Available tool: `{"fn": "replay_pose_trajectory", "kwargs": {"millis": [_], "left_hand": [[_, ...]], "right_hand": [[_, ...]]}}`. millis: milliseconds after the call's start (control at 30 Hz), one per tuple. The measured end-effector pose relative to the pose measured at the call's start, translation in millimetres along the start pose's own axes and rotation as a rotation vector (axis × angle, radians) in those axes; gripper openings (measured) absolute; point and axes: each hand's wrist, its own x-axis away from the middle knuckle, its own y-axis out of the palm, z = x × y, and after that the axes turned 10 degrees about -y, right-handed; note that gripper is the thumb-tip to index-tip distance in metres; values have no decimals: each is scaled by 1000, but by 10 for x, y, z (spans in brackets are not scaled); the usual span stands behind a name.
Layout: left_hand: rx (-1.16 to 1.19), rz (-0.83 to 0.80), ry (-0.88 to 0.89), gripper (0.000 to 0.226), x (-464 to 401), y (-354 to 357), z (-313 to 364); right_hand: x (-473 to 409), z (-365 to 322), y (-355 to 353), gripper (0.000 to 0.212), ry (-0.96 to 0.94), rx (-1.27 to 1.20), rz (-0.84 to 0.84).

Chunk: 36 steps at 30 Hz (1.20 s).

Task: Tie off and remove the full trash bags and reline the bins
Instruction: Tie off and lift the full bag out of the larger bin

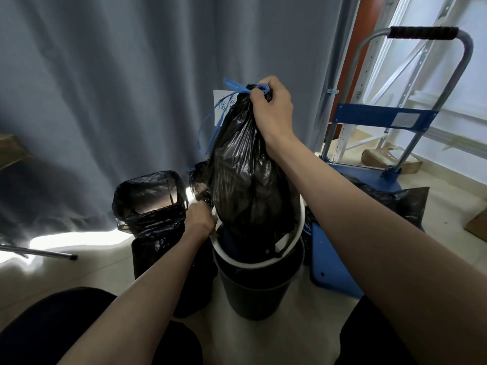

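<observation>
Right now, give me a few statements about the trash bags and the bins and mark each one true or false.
1. The right hand grips the tied top of the full black bag. True.
2. The full black bag lies on the floor. False: it is lifted, its bottom still within the round bin.
3. The left hand is at the round bin's white rim. True.
4. The square bin on the left has no liner. False: a black liner covers it.

Glossy black trash bag with blue drawstring, white-ringed dark bin, blue cart, grey curtain
</observation>
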Motion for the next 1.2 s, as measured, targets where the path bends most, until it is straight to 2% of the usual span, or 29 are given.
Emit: {"fn": "replay_pose_trajectory", "kwargs": {"millis": [67,233,367,467,567,767,967,1067,1200], "left_hand": [[0,-2,7,27,27,-1,-1],[-3,-6,23,31,87,-9,2],[-7,-11,33,28,112,-59,21],[-32,25,35,16,115,-129,12],[-85,58,49,15,108,-150,-14],[-96,42,44,20,51,-161,19],[-84,-43,-32,35,5,-43,19],[-58,-64,-60,44,-60,85,-2],[-111,-121,-92,44,-177,193,-16]], "right_hand": [[-27,-71,2,20,36,-88,18],[-150,-250,-66,28,264,-468,157],[-251,-432,-56,26,372,-693,230],[-317,-557,32,23,418,-670,182],[-397,-659,84,25,390,-666,175],[-666,-671,189,28,159,-498,259],[-812,-89,495,25,110,-276,169],[-888,247,637,25,110,-226,184],[-1007,604,818,27,133,-190,201]]}}
